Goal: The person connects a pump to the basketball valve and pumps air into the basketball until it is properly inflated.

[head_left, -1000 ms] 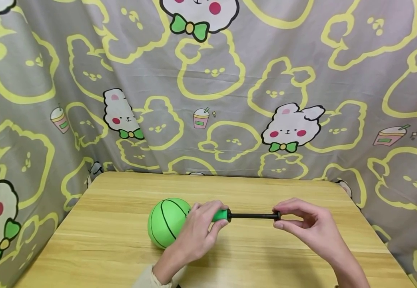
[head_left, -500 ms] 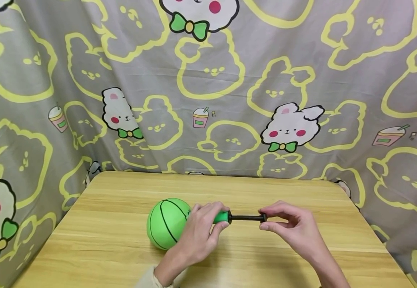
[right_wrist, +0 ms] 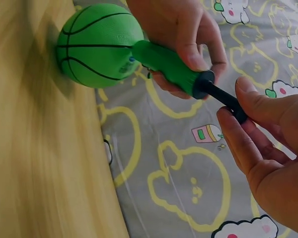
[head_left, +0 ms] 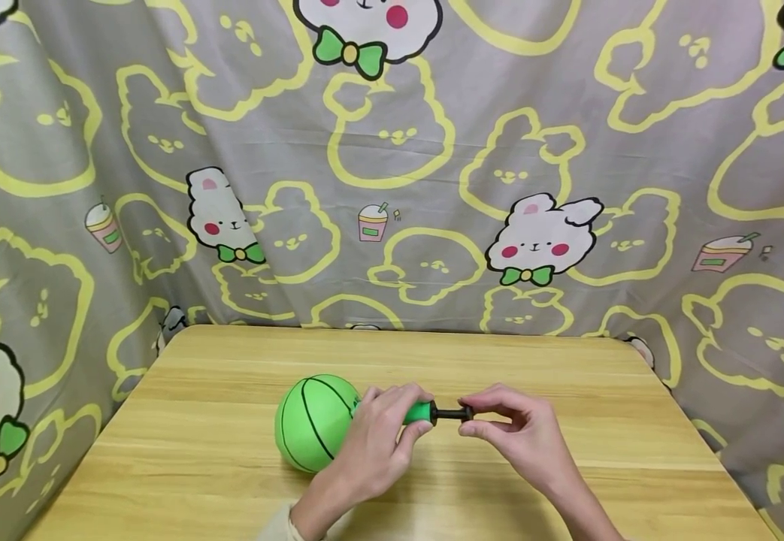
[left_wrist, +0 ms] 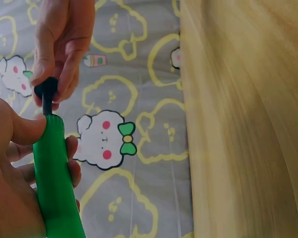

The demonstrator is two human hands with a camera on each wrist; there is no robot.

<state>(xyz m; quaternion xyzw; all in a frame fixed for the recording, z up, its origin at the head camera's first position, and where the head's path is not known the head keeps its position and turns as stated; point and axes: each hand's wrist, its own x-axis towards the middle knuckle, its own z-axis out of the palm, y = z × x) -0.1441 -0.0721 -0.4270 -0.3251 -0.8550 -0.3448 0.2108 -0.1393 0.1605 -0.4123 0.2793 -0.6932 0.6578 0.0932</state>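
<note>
A green hand pump [right_wrist: 169, 67] with a black plunger rod lies level between both hands. My left hand [head_left: 374, 443] grips its green barrel; in the left wrist view the thumb and fingers wrap the barrel from both sides. With thumb and fingertips my right hand [head_left: 527, 436] pinches the black knob at the rod's end, and a short length of rod shows. At the barrel's other end is a green ball [head_left: 316, 424] with black basketball lines, on the table left of my left hand. In the right wrist view the barrel's tip meets the ball's side.
The light wooden table [head_left: 229, 361] runs under the ball and both hands. Behind it and at both sides hangs a grey curtain [head_left: 425, 173] printed with yellow outlines and white rabbits.
My right hand has moved left toward the left hand, pushing the plunger rod further into the barrel. The left hand and ball have stayed nearly still.
</note>
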